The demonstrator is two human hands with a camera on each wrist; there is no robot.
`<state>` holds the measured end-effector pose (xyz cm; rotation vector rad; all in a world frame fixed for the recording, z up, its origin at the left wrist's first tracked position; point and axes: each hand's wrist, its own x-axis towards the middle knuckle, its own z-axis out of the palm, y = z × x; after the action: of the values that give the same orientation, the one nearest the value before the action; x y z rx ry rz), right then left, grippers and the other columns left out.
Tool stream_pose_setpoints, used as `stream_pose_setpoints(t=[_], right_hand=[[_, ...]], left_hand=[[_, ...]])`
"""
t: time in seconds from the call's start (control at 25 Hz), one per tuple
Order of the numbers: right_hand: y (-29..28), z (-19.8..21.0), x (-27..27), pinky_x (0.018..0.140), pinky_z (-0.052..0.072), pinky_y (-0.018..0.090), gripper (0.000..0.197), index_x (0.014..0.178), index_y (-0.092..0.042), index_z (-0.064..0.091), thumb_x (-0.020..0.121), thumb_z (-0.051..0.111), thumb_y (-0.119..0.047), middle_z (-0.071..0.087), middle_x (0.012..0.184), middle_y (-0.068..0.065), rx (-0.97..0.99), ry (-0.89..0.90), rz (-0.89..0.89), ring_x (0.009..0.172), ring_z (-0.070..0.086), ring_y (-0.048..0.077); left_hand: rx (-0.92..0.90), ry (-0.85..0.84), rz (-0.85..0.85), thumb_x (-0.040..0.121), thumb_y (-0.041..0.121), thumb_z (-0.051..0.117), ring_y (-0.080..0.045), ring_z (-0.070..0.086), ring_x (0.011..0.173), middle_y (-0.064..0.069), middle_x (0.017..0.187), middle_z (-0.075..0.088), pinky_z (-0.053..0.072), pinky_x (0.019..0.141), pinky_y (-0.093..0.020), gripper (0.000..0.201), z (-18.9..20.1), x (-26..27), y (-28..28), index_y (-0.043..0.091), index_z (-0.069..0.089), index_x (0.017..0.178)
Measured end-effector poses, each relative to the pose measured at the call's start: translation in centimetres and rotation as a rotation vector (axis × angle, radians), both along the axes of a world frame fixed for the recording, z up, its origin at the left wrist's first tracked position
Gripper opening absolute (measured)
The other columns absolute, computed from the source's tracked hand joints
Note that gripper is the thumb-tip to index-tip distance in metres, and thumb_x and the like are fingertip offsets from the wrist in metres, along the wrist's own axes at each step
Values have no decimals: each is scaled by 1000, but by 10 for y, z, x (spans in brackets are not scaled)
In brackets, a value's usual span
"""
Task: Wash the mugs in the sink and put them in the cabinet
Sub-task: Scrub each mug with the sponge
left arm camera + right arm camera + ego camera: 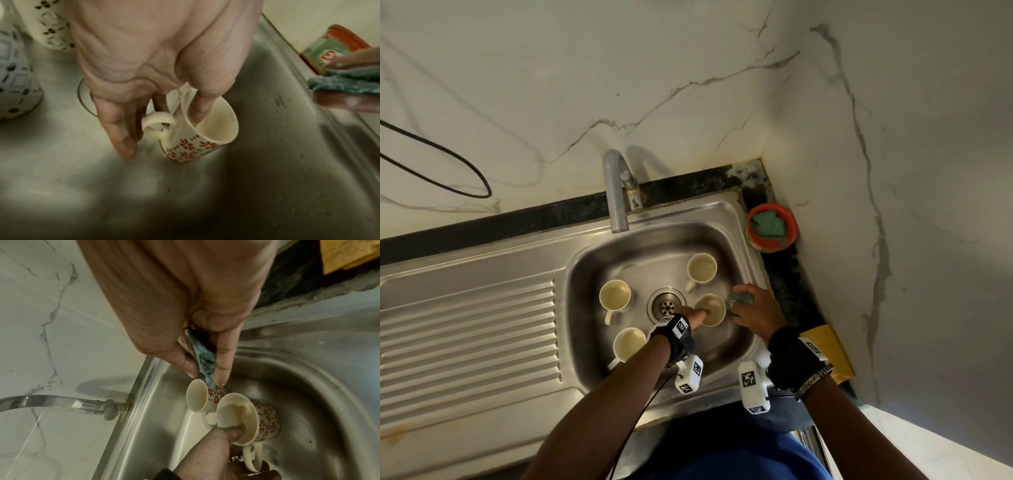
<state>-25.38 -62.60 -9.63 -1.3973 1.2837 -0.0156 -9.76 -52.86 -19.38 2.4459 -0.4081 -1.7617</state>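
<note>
While my left hand [164,65] pinches the flowered mug's [205,129] rim at frame center, thumb inside, my right hand [185,305] grips a green scrubber [203,356]. Open sink [267,162] floor lies lower right.

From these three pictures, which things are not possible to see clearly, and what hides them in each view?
- Cabinet: in no view.
- Water flow from the curved steel tap: not discernible in the head view.
- Left hand fingers behind the cream red-flowered mug: palm covers them in the left wrist view.
- Folded green scouring pad: mostly buried in the right hand in the right wrist view.
- Black-patterned mugs: cut by the left wrist view's edge.
</note>
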Motion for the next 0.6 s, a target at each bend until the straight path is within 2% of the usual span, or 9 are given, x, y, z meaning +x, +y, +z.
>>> stream_pose_setpoints(t=[0.04, 0.08, 0.12, 0.2, 0.32, 0.44, 0.48, 0.56, 0.6], right_hand=[[1, 9, 0, 95, 59, 54, 35, 107, -31, 71, 73, 70, -24, 75, 109, 0, -5, -4, 3, 105, 73, 26], [0, 9, -2, 96, 58, 54, 35, 110, -27, 72, 75, 68, -20, 74, 109, 0, -9, 3, 14, 107, 72, 28], [0, 8, -4, 98, 58, 54, 38, 115, -21, 72, 78, 67, -16, 72, 110, 1, -20, 4, 32, 110, 70, 30], [-3, -1, -7, 101, 56, 53, 51, 126, -17, 68, 75, 64, -21, 70, 118, 5, -31, 18, 45, 117, 68, 32], [-2, 13, -2, 103, 55, 51, 56, 128, -20, 68, 73, 64, -24, 70, 125, 8, -48, 15, 47, 118, 67, 30], [3, 49, 13, 100, 53, 37, 37, 123, -16, 72, 89, 64, -5, 73, 120, 4, -193, -53, 53, 113, 66, 23], [5, 58, 19, 97, 51, 31, 35, 123, -16, 73, 92, 63, -3, 73, 118, 1, -236, -98, 60, 111, 65, 19], [10, 71, 33, 97, 49, 28, 36, 124, -19, 73, 94, 60, -3, 72, 120, -3, -277, -191, 106, 112, 63, 14], [14, 74, 41, 99, 48, 28, 38, 123, -21, 73, 94, 59, -3, 72, 124, -3, -268, -221, 127, 114, 63, 14]], left_hand=[[-38, 2, 46, 95, 33, 66, -35, 59, 130, -17, 145, 58, 58, 85, -34, 60, -2, -1, 2, 2, 52, 144], [-46, -8, 61, 95, 30, 66, -35, 63, 125, -16, 138, 62, 58, 73, -30, 54, -3, -2, 4, 1, 56, 140], [-61, 4, 118, 88, 34, 70, -34, 68, 115, -13, 126, 68, 59, 67, -29, 56, -2, -3, 7, 2, 60, 133], [-95, 84, 291, 74, 39, 77, -28, 72, 90, -10, 108, 70, 64, 70, -38, 65, 8, 0, 12, 1, 63, 125], [-139, 118, 505, 90, 28, 72, -21, 67, 87, -12, 107, 66, 59, 51, -27, 40, 40, 4, 20, 5, 60, 121], [-277, 55, 466, 94, 32, 67, -15, 62, 66, -7, 77, 66, 55, 57, -25, 22, 82, 15, 34, 10, 63, 95], [-345, 18, 417, 96, 35, 65, -14, 59, 60, -4, 70, 64, 50, 60, -26, 27, 98, 18, 40, 11, 63, 84], [-485, -57, 331, 97, 42, 67, -11, 59, 63, -2, 71, 67, 46, 68, -27, 39, 131, 22, 54, 10, 67, 75], [-563, -87, 337, 95, 44, 71, -9, 60, 70, -1, 77, 70, 46, 74, -27, 39, 148, 23, 62, 8, 72, 81]])
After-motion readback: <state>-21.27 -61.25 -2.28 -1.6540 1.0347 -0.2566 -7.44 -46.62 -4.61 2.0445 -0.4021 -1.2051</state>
